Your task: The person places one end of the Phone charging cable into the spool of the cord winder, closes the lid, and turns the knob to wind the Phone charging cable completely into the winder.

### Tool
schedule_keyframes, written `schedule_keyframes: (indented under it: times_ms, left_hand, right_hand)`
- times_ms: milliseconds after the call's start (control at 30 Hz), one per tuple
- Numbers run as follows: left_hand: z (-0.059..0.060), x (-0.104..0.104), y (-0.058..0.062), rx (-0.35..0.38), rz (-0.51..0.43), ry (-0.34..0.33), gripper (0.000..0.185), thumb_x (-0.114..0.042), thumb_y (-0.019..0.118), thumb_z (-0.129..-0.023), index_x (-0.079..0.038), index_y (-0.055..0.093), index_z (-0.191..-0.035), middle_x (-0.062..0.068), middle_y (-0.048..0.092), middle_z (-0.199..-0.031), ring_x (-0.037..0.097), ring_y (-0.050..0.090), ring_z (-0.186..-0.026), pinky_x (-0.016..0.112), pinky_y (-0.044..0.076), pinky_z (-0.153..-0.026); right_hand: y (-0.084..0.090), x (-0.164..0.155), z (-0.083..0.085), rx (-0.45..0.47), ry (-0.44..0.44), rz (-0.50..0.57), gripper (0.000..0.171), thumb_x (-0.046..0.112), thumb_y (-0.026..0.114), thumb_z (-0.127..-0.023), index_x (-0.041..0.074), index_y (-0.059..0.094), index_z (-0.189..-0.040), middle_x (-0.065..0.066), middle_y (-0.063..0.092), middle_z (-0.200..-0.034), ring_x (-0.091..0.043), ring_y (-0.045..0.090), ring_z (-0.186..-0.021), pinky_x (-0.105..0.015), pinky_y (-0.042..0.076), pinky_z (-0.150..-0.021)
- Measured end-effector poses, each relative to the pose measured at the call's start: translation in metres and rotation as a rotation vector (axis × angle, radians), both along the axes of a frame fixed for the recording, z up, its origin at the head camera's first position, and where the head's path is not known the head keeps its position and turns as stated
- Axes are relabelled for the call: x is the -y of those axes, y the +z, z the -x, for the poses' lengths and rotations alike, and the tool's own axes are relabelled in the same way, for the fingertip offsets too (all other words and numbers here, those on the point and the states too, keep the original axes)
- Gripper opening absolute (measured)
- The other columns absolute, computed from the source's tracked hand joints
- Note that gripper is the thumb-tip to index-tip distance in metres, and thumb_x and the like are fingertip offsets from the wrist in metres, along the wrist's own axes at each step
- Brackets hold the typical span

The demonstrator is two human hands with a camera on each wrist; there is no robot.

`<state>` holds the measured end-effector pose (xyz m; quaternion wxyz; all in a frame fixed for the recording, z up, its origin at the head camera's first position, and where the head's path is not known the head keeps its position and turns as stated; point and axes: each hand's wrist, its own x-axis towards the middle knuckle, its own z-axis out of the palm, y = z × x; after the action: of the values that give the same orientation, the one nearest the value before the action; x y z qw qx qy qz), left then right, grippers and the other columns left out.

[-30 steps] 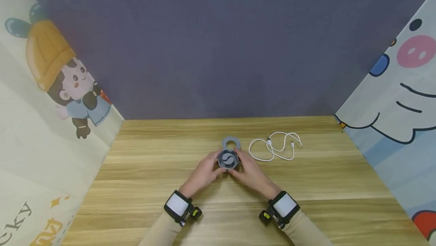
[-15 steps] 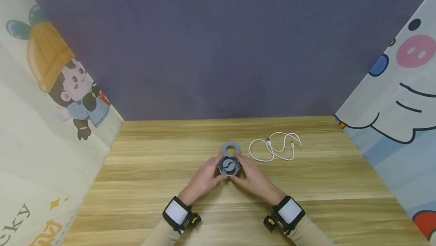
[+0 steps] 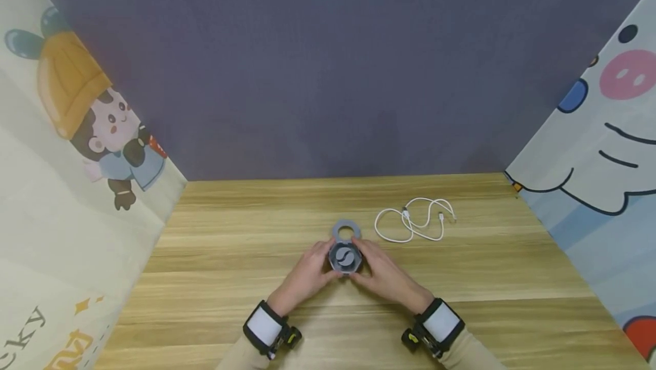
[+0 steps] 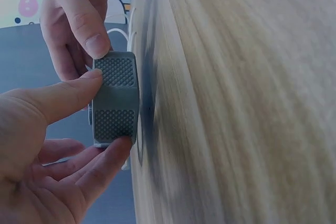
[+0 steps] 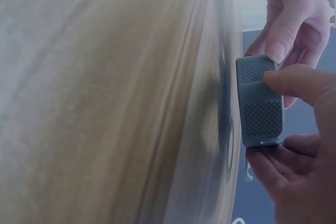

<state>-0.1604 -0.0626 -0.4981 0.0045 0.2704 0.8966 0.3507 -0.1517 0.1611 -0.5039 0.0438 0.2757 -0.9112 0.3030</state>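
Observation:
Both hands grip a grey hexagonal case (image 3: 345,257) from opposite sides in the head view. Inside it shows a round core with an S-shaped groove. At its far edge sits a flat grey ring (image 3: 346,222). My left hand (image 3: 306,274) has its thumb on the near edge and fingers along the left side; my right hand (image 3: 385,274) mirrors this on the right. In the left wrist view, the case's dimpled side wall (image 4: 115,100) stands close over the table between thumb and fingers. The right wrist view shows the same case (image 5: 260,100) between both thumbs and fingers.
A loosely looped white cable (image 3: 406,214) with plugs at its ends lies right of the case on the wooden table (image 3: 230,227). A dark blue-grey panel (image 3: 328,74) rises behind the table, with printed cartoon panels on the left and right.
Both hands have drawn the case slightly nearer to the person. The ring has come along with it. The white cable stays where it was.

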Motion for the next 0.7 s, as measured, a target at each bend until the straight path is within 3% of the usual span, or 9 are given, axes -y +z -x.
schedule_keyframes:
  times_ms: [300, 500, 700]
  left_hand:
    - [-0.0030, -0.0006, -0.0028, 0.038, -0.021, 0.009, 0.082, -0.022, 0.086, -0.084, 0.010, 0.045, -0.148, 0.020, 0.064, -0.130, 0.031, 0.065, -0.116, 0.043, 0.056, -0.101]
    - [-0.0041, -0.0020, -0.0042, 0.108, -0.044, 0.019, 0.086, -0.022, 0.086, -0.084, 0.011, 0.042, -0.150, 0.018, 0.064, -0.125, 0.027, 0.067, -0.109, 0.038, 0.059, -0.094]
    - [-0.0044, -0.0021, -0.0052, 0.125, -0.005, 0.030, 0.087, -0.026, 0.087, -0.084, 0.010, 0.043, -0.150, 0.019, 0.063, -0.128, 0.029, 0.065, -0.114, 0.040, 0.057, -0.098]
  right_hand:
    - [0.0005, -0.0034, -0.0039, 0.035, 0.040, -0.007, 0.078, 0.020, 0.080, -0.089, -0.009, 0.042, -0.150, -0.028, 0.054, -0.145, -0.043, 0.054, -0.133, -0.058, 0.046, -0.110]
    - [-0.0019, -0.0048, -0.0038, 0.038, 0.050, -0.020, 0.078, 0.019, 0.080, -0.088, -0.008, 0.043, -0.150, -0.025, 0.057, -0.143, -0.039, 0.056, -0.132, -0.055, 0.047, -0.110]
    - [-0.0045, -0.0050, -0.0029, 0.040, 0.075, -0.029, 0.078, 0.021, 0.080, -0.087, -0.009, 0.043, -0.150, -0.022, 0.058, -0.143, -0.036, 0.057, -0.132, -0.052, 0.047, -0.111]
